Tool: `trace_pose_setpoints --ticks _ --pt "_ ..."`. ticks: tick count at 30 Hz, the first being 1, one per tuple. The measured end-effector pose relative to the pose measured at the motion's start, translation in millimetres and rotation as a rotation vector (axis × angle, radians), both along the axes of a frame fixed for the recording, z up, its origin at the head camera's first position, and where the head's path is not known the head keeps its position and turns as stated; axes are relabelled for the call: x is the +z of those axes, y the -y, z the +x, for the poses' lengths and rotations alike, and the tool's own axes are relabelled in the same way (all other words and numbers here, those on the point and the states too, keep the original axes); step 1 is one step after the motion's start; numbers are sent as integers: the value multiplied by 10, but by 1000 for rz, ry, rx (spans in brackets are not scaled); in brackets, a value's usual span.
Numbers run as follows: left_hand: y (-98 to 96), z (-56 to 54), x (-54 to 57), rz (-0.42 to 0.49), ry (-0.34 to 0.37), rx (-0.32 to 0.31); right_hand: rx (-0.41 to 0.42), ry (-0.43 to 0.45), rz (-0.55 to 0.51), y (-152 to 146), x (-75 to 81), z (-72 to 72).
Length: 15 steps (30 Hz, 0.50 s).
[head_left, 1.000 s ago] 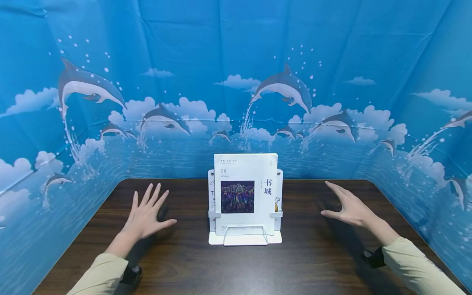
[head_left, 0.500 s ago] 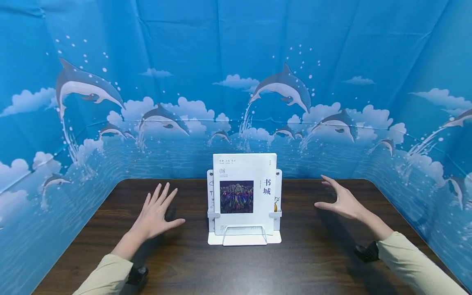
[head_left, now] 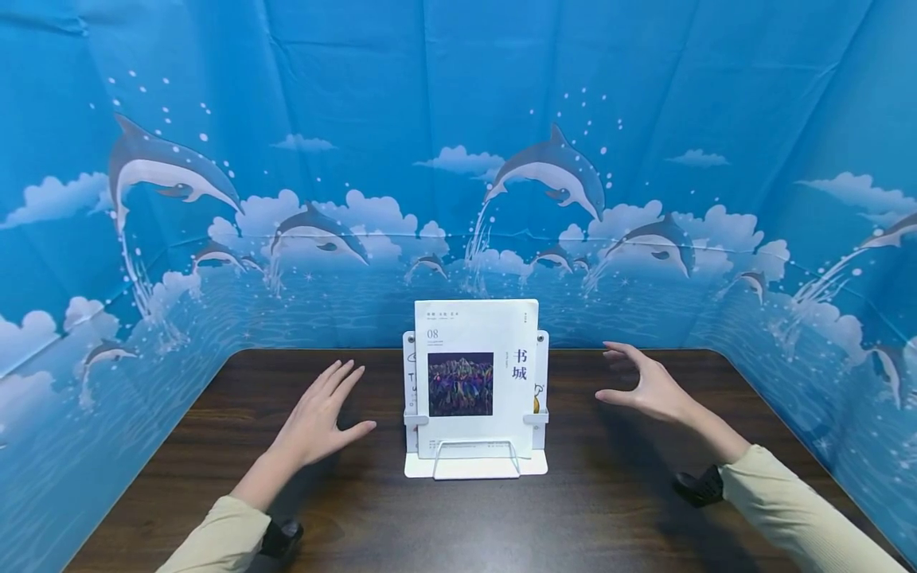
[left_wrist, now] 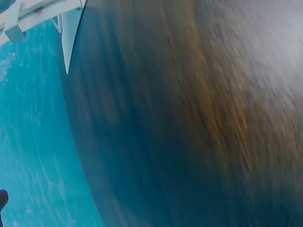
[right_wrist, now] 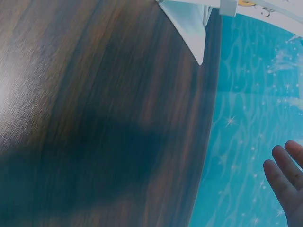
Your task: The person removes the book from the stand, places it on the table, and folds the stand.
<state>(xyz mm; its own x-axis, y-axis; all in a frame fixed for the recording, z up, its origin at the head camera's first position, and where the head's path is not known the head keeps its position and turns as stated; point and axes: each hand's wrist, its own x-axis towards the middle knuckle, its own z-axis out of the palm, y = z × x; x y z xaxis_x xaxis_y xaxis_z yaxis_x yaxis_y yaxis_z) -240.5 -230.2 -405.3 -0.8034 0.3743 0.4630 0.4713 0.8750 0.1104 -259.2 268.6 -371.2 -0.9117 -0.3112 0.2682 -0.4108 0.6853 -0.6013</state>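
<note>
In the head view a white book [head_left: 476, 326] with a dark square picture stands upright on a white book stand [head_left: 415, 465]. Two side clips and a wire loop on the stand lie across its lower front. To the left of the stand, my left hand [head_left: 313, 422] hovers over the table, fingers extended and thumb spread, touching nothing. My right hand [head_left: 659, 387] hangs to the right of it, thumb apart from the gently bent fingers, holding nothing. The right wrist view shows the fingertips of that hand [right_wrist: 286, 175] at its right edge, apart from the stand [right_wrist: 189, 28].
The dark wood-grain table [head_left: 473, 533] has rounded far corners. A blue curtain [head_left: 372, 95] printed with dolphins, clouds and water surrounds it at the back and both sides. Behind the book, part of another printed cover [head_left: 411, 382] shows on the stand.
Both hands have moved inward toward the book stand, the left one rightward and the right one leftward. The book and the stand have stayed in place.
</note>
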Motion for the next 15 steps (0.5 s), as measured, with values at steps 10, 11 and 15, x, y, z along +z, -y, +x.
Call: trace_pose_setpoints --ticks 10,11,15 --pt "-255 58 61 158 76 -26 20 29 -67 159 106 -24" --pt "-279 62 69 172 83 -24 29 32 -77 180 119 -27" --pt "-369 82 103 242 83 -42 56 48 -109 259 174 -39"
